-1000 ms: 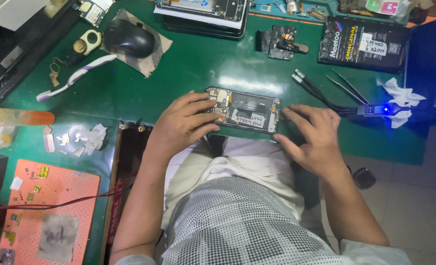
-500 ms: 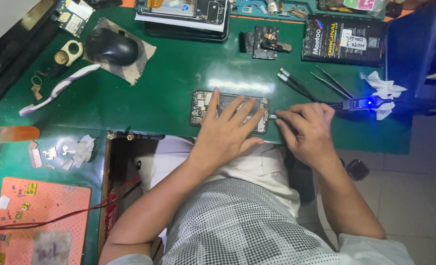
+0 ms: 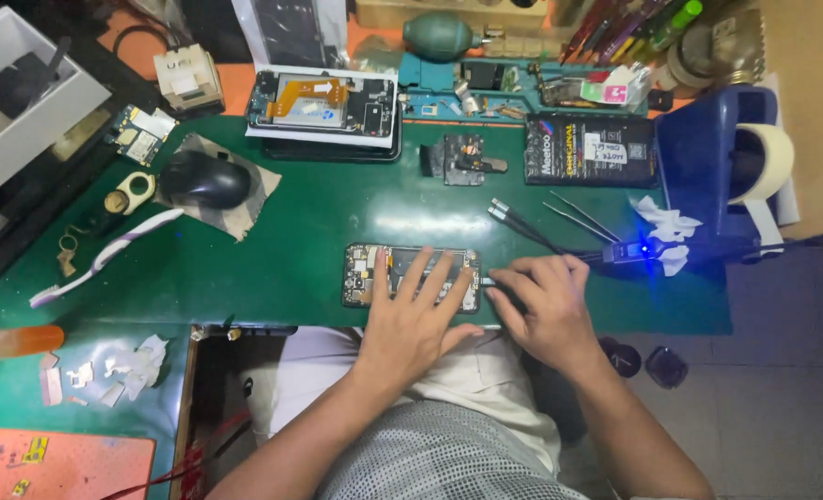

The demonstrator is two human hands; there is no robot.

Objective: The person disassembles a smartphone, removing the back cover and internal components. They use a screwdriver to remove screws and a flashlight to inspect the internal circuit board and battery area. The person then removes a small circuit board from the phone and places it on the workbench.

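An opened phone (image 3: 367, 274) with its inner boards showing lies near the front edge of the green mat (image 3: 300, 231). My left hand (image 3: 418, 319) lies flat on it with fingers spread, pressing it down. At the phone's right end my right hand (image 3: 543, 306) is curled around a small plug (image 3: 487, 281), which touches that end. A black cable runs from this hand to a connector with a blue light (image 3: 641, 250).
Tweezers (image 3: 569, 220) lie behind my right hand. A black battery pack (image 3: 589, 150), a small phone part (image 3: 465, 156) and a second opened phone (image 3: 324, 102) sit further back. A mouse (image 3: 203, 180) and toothbrush (image 3: 106, 256) lie left; a blue tape dispenser (image 3: 708, 157) stands right.
My left hand slid from the phone's left end to lie flat across it. My right hand moved left to the phone's right end and curled up there.
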